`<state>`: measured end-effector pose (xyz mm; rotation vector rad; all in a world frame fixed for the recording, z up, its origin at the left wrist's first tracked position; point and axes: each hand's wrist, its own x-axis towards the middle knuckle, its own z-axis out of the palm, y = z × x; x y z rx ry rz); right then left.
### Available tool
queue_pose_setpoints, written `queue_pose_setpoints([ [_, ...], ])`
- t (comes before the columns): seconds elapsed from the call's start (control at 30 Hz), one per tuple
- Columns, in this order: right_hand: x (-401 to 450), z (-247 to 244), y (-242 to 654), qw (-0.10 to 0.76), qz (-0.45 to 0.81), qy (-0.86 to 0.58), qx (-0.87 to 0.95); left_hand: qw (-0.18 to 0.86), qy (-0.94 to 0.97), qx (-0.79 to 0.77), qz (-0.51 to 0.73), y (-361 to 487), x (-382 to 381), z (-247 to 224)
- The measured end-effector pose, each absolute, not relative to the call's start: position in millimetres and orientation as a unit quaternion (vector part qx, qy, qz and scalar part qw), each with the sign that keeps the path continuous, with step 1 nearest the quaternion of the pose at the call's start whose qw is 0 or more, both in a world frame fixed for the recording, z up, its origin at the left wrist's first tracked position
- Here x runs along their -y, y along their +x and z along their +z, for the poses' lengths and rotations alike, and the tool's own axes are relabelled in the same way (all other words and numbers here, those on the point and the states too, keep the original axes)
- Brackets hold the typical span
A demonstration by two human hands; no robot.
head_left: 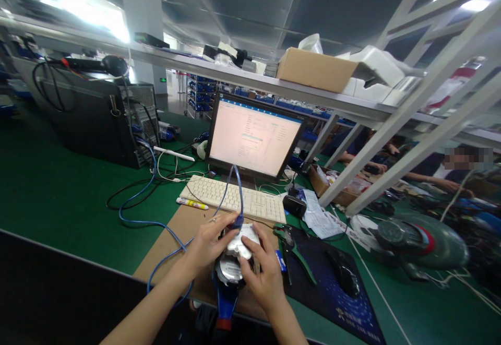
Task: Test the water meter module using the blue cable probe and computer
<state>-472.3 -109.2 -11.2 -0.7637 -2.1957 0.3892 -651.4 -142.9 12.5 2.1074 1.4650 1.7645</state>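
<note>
A white-faced round device (243,241) is between my hands above the brown cardboard (164,251). My left hand (211,240) pinches the blue cable's plug (237,223) at the top edge of the device. The blue cable (239,191) loops up from the plug in front of the monitor. My right hand (264,264) holds the device from the right, thumb and fingers on its white face. Just below lies a second part with a round silver face (230,269), joined to a blue body with a red end (226,306).
A keyboard (235,197) and a lit monitor (252,133) stand ahead. Green-handled pliers (295,253) and a black mouse (343,272) lie on a dark mat (324,295) at right. A computer case (90,115) stands left. Another person's hand (450,184) shows far right.
</note>
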Motion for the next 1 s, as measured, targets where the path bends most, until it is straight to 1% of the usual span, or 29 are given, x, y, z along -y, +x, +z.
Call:
queue_pose_setpoints([
  [0.57,109.5,-11.2,-472.5,0.392,0.149,-0.296,0.858,0.005,0.676,-0.476,0.562,-652.1,143.4,12.1],
  [1.0,109.6,-11.3,-472.1,0.381,0.15,-0.301,0.861,-0.003,0.676,-0.472,0.566,-652.5,144.0,12.0],
])
